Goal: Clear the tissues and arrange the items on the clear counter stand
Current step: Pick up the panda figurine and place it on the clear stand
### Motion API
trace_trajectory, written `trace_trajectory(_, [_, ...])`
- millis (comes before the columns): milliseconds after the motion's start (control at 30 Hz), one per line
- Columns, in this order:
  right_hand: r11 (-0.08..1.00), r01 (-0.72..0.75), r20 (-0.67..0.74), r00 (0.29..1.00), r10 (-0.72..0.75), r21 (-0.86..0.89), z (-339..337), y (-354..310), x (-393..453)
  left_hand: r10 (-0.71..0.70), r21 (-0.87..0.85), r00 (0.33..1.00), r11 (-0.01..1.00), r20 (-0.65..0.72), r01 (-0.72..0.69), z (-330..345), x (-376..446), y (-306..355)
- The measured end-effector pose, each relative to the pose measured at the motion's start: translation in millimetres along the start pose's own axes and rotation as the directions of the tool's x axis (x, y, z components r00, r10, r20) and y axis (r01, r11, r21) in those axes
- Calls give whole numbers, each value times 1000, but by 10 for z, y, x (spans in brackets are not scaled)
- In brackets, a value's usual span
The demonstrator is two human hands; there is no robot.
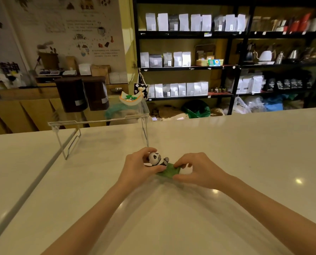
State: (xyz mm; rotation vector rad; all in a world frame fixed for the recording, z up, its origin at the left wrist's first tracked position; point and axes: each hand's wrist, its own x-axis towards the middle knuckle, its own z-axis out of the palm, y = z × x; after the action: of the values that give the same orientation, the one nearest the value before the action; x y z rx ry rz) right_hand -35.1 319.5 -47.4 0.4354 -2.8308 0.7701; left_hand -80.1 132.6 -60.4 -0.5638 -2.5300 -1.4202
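On the white counter (227, 144), just before the clear stand (98, 120), the left hand (138, 168) clasps a panda figure (156, 159) while the right hand (195, 170) pinches its green base (167, 171). Fingers hide the base's ends. A small dish (130, 98) sits on the stand's far corner; the panda leans back toward the right.

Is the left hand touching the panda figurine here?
Touching. The head view shows the left hand wrapped around the panda, fingers curled over its head and thumb pressed against its underside, with no gap visible.
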Motion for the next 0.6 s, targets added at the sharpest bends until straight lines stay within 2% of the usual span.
trace_trajectory(300, [974, 220, -158, 965, -211, 45, -395, -281, 698, 89, 65, 989, 994, -117, -82, -640, 522, 340])
trace_trajectory(467, [952, 304, -203, 935, -290, 37, -524, -397, 1187, 76, 79, 974, 995, -213, -61, -924, 915, 421])
trace_trajectory(600, [944, 320, -204, 933, -298, 86, -600, -452, 1586, 53, 119, 958, 993, -283, -20, -1071, 1196, 409])
